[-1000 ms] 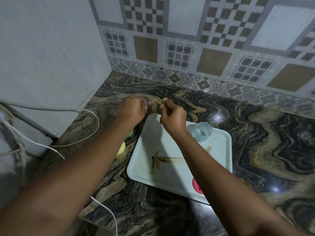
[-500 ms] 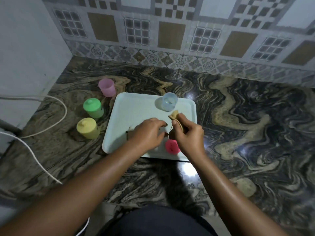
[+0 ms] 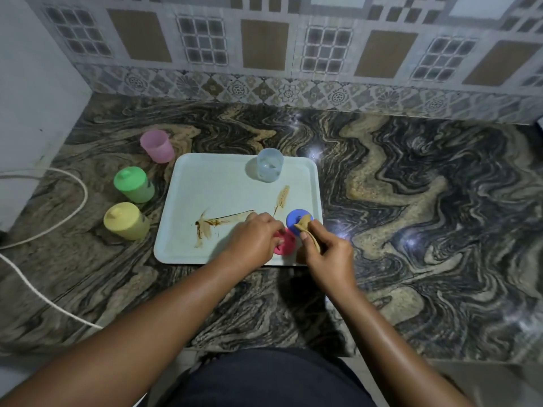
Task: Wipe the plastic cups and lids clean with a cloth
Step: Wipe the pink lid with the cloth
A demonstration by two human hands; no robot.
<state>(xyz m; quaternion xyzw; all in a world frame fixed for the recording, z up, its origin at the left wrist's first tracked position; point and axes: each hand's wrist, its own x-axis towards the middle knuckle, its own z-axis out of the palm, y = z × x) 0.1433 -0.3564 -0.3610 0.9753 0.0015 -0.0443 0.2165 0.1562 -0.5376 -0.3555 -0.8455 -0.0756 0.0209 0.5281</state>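
Note:
A pale tray (image 3: 205, 174) with brown smears lies on the marble counter. On its near right corner rest a pink lid (image 3: 286, 243) and a blue lid (image 3: 293, 223). My left hand (image 3: 252, 240) has its fingers on the pink lid. My right hand (image 3: 327, 254) pinches a small tan cloth (image 3: 305, 227) that hangs over the blue lid. A clear bluish cup (image 3: 269, 168) stands open at the tray's far edge. Left of the tray stand an open pink cup (image 3: 157, 146), a green lidded cup (image 3: 133, 185) and a yellow lidded cup (image 3: 126, 220).
A white cable (image 3: 73, 207) loops over the counter at the left, beside a white wall. Patterned tiles back the counter. The counter's front edge runs just above my dark clothing (image 3: 264, 377).
My view has dropped and pulled back from the far corner. Both hands have come from the tray's far left corner to its near right corner, the cloth still in my right hand.

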